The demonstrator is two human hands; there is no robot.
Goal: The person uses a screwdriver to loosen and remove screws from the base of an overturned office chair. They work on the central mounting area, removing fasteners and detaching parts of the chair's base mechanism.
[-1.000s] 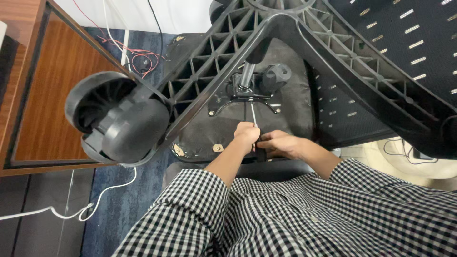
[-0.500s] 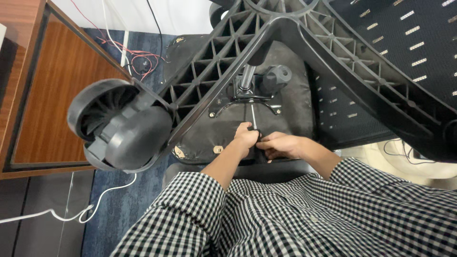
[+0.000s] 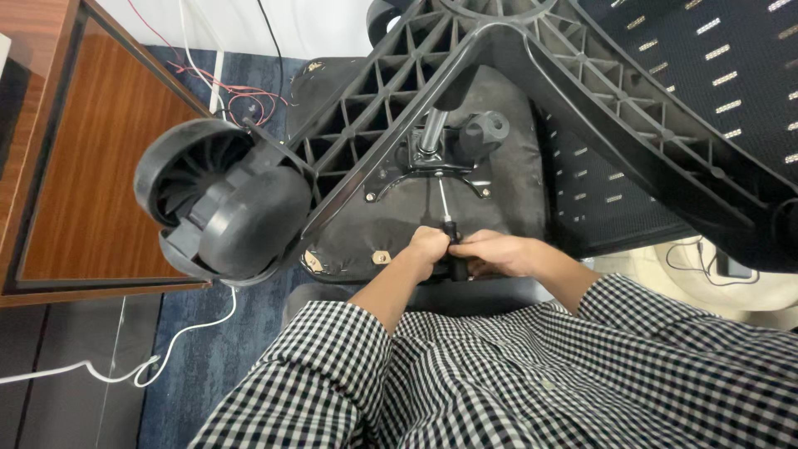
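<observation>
both hands close on a screwdriver [image 3: 446, 218], left hand [image 3: 430, 247] touching right hand [image 3: 496, 252]. its tip meets the metal plate [image 3: 426, 166] under the overturned chair's seat [image 3: 399, 224]; a caster [image 3: 226, 204] sits left.

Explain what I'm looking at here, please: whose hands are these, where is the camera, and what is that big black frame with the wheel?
There is one view, from a camera worn on a person's head, looking down past their checked shirt. No machine is involved, only two bare hands. The black ribbed frame is the star base of an office chair tipped over, with a twin caster wheel at the end of one leg. Beyond it is the underside of the seat with its metal mounting plate. The left hand and the right hand meet around the dark handle of a screwdriver, whose thin shaft points at that plate. A wooden cabinet and loose cables lie to the left.
</observation>
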